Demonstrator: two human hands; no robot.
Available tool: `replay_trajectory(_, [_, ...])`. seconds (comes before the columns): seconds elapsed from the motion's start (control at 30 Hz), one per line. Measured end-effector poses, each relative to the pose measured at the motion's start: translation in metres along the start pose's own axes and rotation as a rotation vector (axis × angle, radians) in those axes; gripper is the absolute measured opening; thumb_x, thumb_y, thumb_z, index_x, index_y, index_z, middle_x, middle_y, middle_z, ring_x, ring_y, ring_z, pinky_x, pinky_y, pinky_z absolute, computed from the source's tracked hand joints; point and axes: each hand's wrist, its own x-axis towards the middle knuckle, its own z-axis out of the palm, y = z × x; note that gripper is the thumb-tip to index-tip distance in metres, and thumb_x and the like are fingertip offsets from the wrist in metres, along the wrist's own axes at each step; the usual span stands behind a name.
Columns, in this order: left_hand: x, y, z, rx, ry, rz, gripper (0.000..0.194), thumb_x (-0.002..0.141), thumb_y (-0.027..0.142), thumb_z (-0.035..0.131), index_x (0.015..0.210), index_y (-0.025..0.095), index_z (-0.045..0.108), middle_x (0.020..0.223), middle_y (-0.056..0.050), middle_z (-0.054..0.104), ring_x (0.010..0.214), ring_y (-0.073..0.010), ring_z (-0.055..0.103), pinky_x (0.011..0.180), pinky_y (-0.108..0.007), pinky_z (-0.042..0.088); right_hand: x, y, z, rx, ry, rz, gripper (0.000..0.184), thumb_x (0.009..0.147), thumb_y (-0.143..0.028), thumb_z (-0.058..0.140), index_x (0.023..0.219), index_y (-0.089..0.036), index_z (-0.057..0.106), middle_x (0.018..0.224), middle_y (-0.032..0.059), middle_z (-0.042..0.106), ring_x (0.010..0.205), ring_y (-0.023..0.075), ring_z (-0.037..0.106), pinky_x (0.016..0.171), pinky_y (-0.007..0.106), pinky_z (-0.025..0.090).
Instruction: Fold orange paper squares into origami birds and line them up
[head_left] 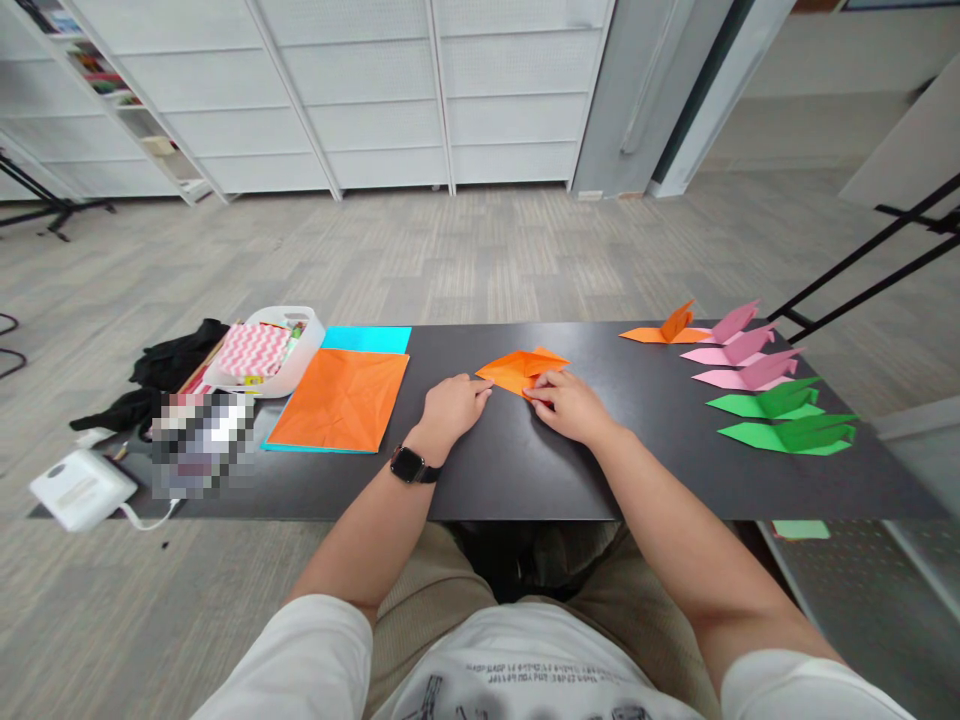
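Observation:
In the middle of the dark table lies a piece of orange folded origami paper (517, 371), with pointed ends and a raised flap. My right hand (570, 403) pinches its near right edge between thumb and fingers. At its left tip, my left hand (452, 408) rests with curled fingers, the fingertips touching the paper. A black watch is on my left wrist. Part of the paper's right side is hidden behind my right fingers.
Orange sheets (345, 400) lie over blue sheets (367, 338) on the left. Beyond them are a white basket (306, 352), black cloth (180, 352) and a white device (84, 488) with a cable. Folded paper birds stand at right: orange (667, 328), pink (739, 348) and green (791, 433).

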Motion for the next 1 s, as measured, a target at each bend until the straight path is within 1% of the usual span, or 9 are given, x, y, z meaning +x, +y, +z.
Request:
replay_trajectory(0.17, [0.0, 0.0, -0.008, -0.017, -0.024, -0.069, 0.04, 0.109, 0.046, 0.047, 0.14, 0.041, 0.072, 0.116, -0.009, 0.074, 0.106, -0.0285, 0.072, 0.09, -0.037, 0.056, 0.0, 0.001, 0.001, 0.01, 0.0, -0.001, 0.028, 0.099, -0.023, 0.063, 0.118, -0.027, 0.084, 0.111, 0.0097, 0.072, 0.104, 0.0266, 0.064, 0.097, 0.045, 0.053])
replay_trajectory(0.27, [0.0, -0.001, -0.009, -0.016, -0.022, -0.099, 0.04, 0.109, 0.046, 0.047, 0.138, 0.041, 0.074, 0.115, -0.009, 0.075, 0.106, -0.028, 0.071, 0.089, -0.036, 0.056, 0.0, 0.001, 0.001, 0.015, 0.004, -0.005, 0.028, 0.099, -0.023, 0.064, 0.119, -0.026, 0.084, 0.111, 0.0098, 0.072, 0.104, 0.0266, 0.064, 0.097, 0.045, 0.053])
replay_trajectory(0.43, [0.002, -0.009, -0.004, -0.041, 0.03, -0.082, 0.039, 0.107, 0.046, 0.049, 0.133, 0.038, 0.077, 0.11, -0.011, 0.075, 0.1, -0.0277, 0.072, 0.084, -0.035, 0.056, 0.0, 0.0, -0.001, 0.026, -0.001, -0.007, 0.03, 0.099, -0.023, 0.062, 0.121, -0.026, 0.083, 0.111, 0.0098, 0.072, 0.106, 0.0264, 0.063, 0.099, 0.044, 0.052])
replay_trajectory(0.67, [0.004, -0.016, 0.001, -0.06, 0.085, -0.104, 0.036, 0.106, 0.043, 0.053, 0.126, 0.035, 0.081, 0.105, -0.011, 0.076, 0.094, -0.0276, 0.072, 0.08, -0.035, 0.055, 0.0, -0.001, -0.002, 0.033, -0.02, 0.007, 0.031, 0.099, -0.023, 0.062, 0.122, -0.027, 0.083, 0.11, 0.0096, 0.071, 0.106, 0.0268, 0.063, 0.099, 0.045, 0.052])
replay_trajectory(0.73, [0.006, -0.02, -0.001, -0.073, 0.163, -0.114, 0.035, 0.106, 0.041, 0.052, 0.12, 0.032, 0.082, 0.104, -0.011, 0.076, 0.094, -0.027, 0.071, 0.08, -0.034, 0.053, 0.0, -0.002, -0.002, 0.039, -0.021, 0.014, 0.031, 0.098, -0.023, 0.063, 0.122, -0.027, 0.082, 0.11, 0.0094, 0.071, 0.106, 0.0266, 0.063, 0.1, 0.045, 0.052])
replay_trajectory(0.83, [0.01, -0.029, -0.003, -0.173, 0.366, -0.13, 0.033, 0.108, 0.037, 0.049, 0.112, 0.025, 0.079, 0.101, -0.009, 0.076, 0.095, -0.0239, 0.069, 0.083, -0.032, 0.051, 0.0, -0.004, -0.004, 0.053, -0.018, 0.008, 0.031, 0.097, -0.022, 0.064, 0.122, -0.026, 0.082, 0.11, 0.0094, 0.071, 0.106, 0.0263, 0.064, 0.101, 0.044, 0.052])
replay_trajectory(0.9, [0.015, -0.036, -0.003, -0.279, 0.473, -0.129, 0.032, 0.108, 0.035, 0.048, 0.109, 0.022, 0.076, 0.097, -0.007, 0.075, 0.093, -0.0217, 0.068, 0.084, -0.031, 0.05, -0.001, -0.004, -0.006, 0.067, -0.015, -0.011, 0.03, 0.096, -0.022, 0.065, 0.121, -0.025, 0.082, 0.11, 0.0094, 0.071, 0.107, 0.0262, 0.064, 0.101, 0.044, 0.051])
replay_trajectory(1.0, [0.021, -0.043, -0.001, -0.411, 0.545, -0.113, 0.029, 0.108, 0.035, 0.049, 0.108, 0.02, 0.074, 0.093, -0.005, 0.074, 0.089, -0.0193, 0.066, 0.082, -0.03, 0.05, -0.002, 0.0, -0.008, 0.116, -0.017, -0.047, 0.025, 0.095, -0.022, 0.067, 0.115, -0.025, 0.082, 0.111, 0.0083, 0.072, 0.109, 0.0256, 0.065, 0.101, 0.043, 0.05])
